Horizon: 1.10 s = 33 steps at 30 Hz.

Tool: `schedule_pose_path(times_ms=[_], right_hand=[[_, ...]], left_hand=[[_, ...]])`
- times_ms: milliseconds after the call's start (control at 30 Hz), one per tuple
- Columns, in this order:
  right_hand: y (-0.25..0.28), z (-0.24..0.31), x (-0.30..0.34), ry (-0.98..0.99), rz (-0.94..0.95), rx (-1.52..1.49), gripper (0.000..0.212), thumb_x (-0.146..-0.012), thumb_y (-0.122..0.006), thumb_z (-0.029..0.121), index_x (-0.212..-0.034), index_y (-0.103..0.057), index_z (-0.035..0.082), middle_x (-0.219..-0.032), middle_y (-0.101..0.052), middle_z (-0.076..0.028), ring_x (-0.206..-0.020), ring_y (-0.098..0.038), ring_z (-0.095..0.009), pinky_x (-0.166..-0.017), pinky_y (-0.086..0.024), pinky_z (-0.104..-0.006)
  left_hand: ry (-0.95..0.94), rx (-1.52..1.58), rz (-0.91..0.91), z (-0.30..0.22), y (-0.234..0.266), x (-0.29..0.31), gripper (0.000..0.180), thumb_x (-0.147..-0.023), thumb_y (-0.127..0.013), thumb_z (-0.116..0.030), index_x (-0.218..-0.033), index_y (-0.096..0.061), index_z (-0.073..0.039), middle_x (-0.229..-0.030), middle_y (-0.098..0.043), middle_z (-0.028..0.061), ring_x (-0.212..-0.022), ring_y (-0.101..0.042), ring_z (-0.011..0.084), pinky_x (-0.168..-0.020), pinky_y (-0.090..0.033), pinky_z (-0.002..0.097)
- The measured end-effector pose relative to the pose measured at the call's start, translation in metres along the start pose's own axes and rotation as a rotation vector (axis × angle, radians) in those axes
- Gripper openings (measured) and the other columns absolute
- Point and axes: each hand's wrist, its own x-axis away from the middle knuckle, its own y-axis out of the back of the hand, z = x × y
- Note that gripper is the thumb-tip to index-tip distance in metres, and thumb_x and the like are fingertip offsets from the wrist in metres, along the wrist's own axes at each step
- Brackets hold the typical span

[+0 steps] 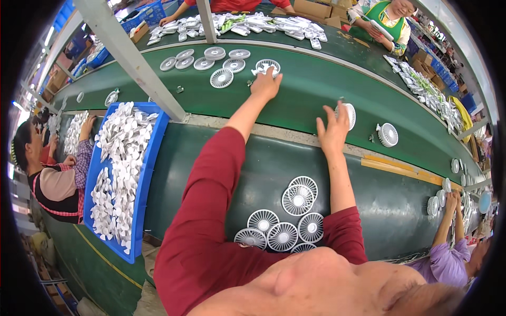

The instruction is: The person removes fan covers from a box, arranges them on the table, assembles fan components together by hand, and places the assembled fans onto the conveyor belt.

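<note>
My left hand (266, 85) reaches over the green conveyor belt with its fingers bent down on a white fan blade (262, 67). Beneath that blade is a round white fan housing (275, 64). Farther right, my right hand (333, 131) has its thumb and fingers apart. Its fingertips are beside or against another white fan housing (348, 117); contact is hard to make out. Several round slotted covers (221, 78) lie on the belt left of my left hand. Several white fan grilles (282, 236) rest on the dark green worktop between my forearms.
A blue tray (136, 231) heaped with white fan blades (118, 152) stands at left. A metal post (132, 58) rises beside it. One more housing (388, 135) sits on the belt at right. People work at both sides and across, by piles of white handles (253, 23).
</note>
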Motion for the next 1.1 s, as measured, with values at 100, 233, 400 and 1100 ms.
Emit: schedule_pose_path(times_ms=[100, 233, 400, 1100], right_hand=[[-0.006, 0.011, 0.006, 0.010, 0.072, -0.118, 0.036, -0.079, -0.072, 0.013, -0.114, -0.064, 0.007, -0.141, -0.043, -0.020, -0.130, -0.040, -0.041, -0.107, -0.034, -0.0509], [-0.021, 0.001, 0.018, -0.002, 0.205, -0.206, 0.036, -0.076, -0.072, 0.011, -0.111, -0.065, 0.006, -0.132, -0.054, -0.021, -0.122, -0.049, -0.040, -0.102, -0.041, -0.0476], [-0.037, 0.000, 0.022, -0.023, 0.294, -0.252, 0.032, -0.078, -0.070, 0.012, -0.110, -0.067, 0.007, -0.128, -0.059, -0.020, -0.119, -0.053, -0.037, -0.102, -0.042, -0.0449], [-0.188, 0.126, -0.083, 0.433, 0.373, -0.304, 0.012, -0.080, -0.062, 0.013, -0.085, -0.054, 0.006, -0.093, -0.058, -0.014, -0.091, -0.055, -0.037, -0.076, -0.045, -0.0475]], left_hand=[[0.067, -0.112, 0.011, -0.003, -0.006, -0.024, 0.053, -0.094, -0.049, -0.055, -0.120, -0.061, -0.010, -0.122, -0.056, 0.0211, -0.106, -0.062, 0.0407, -0.085, -0.052, 0.0502], [0.014, -0.079, 0.047, -0.002, -0.008, -0.024, 0.036, -0.087, -0.061, -0.036, -0.103, -0.070, -0.006, -0.107, -0.067, 0.0170, -0.098, -0.066, 0.0338, -0.082, -0.054, 0.0455], [-0.065, 0.080, 0.022, 0.038, 0.000, 0.011, 0.025, -0.079, -0.062, -0.016, -0.103, -0.062, -0.009, -0.096, -0.068, 0.0181, -0.094, -0.065, 0.0376, -0.082, -0.051, 0.0484], [0.164, 2.430, 0.057, 0.090, 0.065, 0.155, 0.055, -0.100, -0.039, -0.051, -0.137, -0.048, -0.012, -0.139, -0.051, 0.0120, -0.130, -0.048, 0.0327, -0.105, -0.039, 0.0593]])
